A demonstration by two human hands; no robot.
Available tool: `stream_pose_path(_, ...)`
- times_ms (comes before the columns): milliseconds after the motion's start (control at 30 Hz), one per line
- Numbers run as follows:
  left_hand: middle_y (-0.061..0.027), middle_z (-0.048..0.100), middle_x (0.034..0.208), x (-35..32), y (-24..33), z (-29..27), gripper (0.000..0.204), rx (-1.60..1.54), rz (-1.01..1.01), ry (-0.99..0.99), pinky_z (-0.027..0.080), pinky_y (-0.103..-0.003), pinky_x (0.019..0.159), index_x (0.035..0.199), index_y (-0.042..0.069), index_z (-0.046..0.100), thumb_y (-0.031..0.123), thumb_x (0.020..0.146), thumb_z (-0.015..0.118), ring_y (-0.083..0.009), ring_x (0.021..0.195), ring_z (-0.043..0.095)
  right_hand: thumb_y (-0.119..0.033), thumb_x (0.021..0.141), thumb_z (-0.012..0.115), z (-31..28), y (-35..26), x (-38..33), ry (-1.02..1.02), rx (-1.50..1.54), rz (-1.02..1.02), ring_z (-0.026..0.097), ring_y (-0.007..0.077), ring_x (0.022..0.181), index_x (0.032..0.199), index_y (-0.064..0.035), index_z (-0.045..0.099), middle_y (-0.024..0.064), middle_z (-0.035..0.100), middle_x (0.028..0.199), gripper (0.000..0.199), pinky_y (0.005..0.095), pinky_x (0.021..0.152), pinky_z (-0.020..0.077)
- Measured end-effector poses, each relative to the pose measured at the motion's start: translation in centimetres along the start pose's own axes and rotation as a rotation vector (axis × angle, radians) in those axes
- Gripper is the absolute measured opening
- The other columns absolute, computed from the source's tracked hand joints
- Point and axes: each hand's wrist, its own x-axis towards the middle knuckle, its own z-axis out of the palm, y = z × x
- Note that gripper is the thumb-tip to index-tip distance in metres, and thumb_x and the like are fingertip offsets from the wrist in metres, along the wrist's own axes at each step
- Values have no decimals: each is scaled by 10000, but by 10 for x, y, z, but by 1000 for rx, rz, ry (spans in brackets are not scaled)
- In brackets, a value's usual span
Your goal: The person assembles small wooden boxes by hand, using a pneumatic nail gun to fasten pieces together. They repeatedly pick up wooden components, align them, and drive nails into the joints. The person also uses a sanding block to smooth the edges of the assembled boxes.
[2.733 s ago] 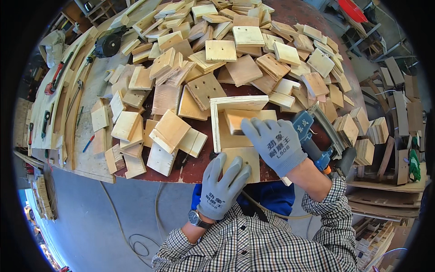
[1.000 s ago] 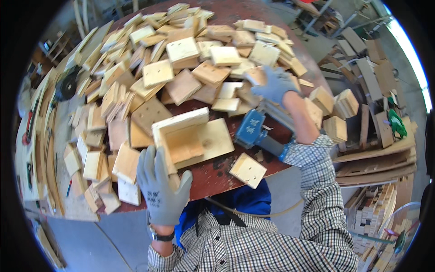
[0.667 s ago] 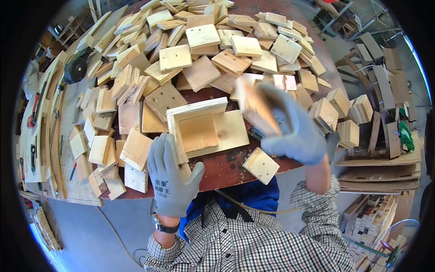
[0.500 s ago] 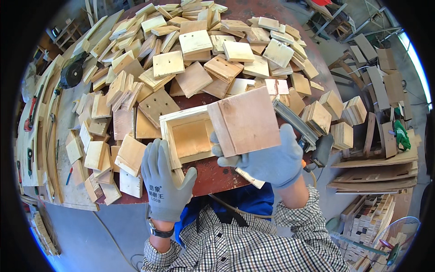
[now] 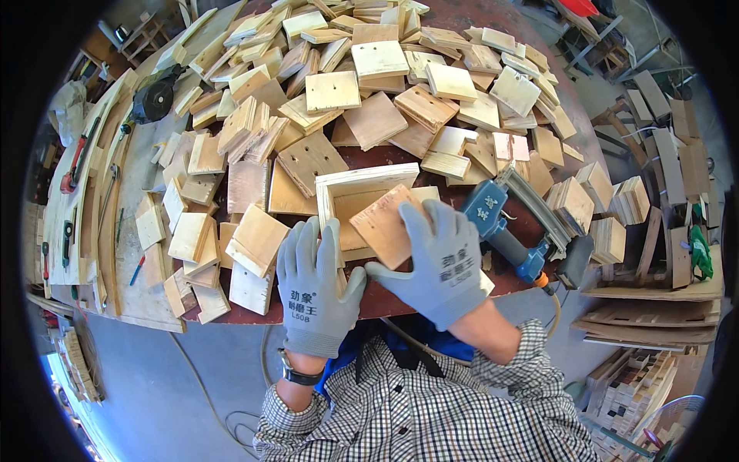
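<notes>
A shallow plywood box (image 5: 369,175) with upright walls sits near the table's front edge. My gloved left hand (image 5: 314,285) grips its near left corner, fingers fairly straight along the wall and thumb apart. In my gloved right hand (image 5: 443,262) is a square plywood board (image 5: 385,227), pinched at its right side and tilted over the box opening. The board hides part of the box's inside and right side. Just right of this hand lies a blue nail gun (image 5: 500,231) with a grey metal magazine.
A heap of plywood blocks (image 5: 381,60) covers the far and left table. Stacked blocks (image 5: 571,204) stand right of the nail gun. A black tape measure (image 5: 154,98) and red-handled pliers (image 5: 75,165) lie at left. An air hose (image 5: 556,312) hangs over the front edge.
My right hand has turned over, back now upward, and brought the board lower over the box. The nail gun shows more fully. The whole view has shifted, scene moving right.
</notes>
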Motion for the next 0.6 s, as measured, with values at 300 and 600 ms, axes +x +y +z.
stream_pose_path(300, -238, 506, 1535, -5, -6, 5, 827, 8, -4, -30, 386, -537, 1192, 1578, 32, 469, 156, 828, 796, -440, 1420, 482, -499, 820, 836, 40, 0, -15, 26, 56, 116, 637, 349, 1093, 1512, 0, 471, 227, 570, 1379, 927, 480, 912, 510)
stream_pose_path(600, -258, 519, 1493, -1, -1, 2, 806, -16, -13, -35, 425, -519, 1166, 1574, 24, 469, 148, 846, 794, -441, 1390, 507, -388, 799, 858, 58, 6, -9, 46, 8, 57, 646, 273, 819, 1449, -75, 568, 80, 643, 966, 777, 405, 749, 505)
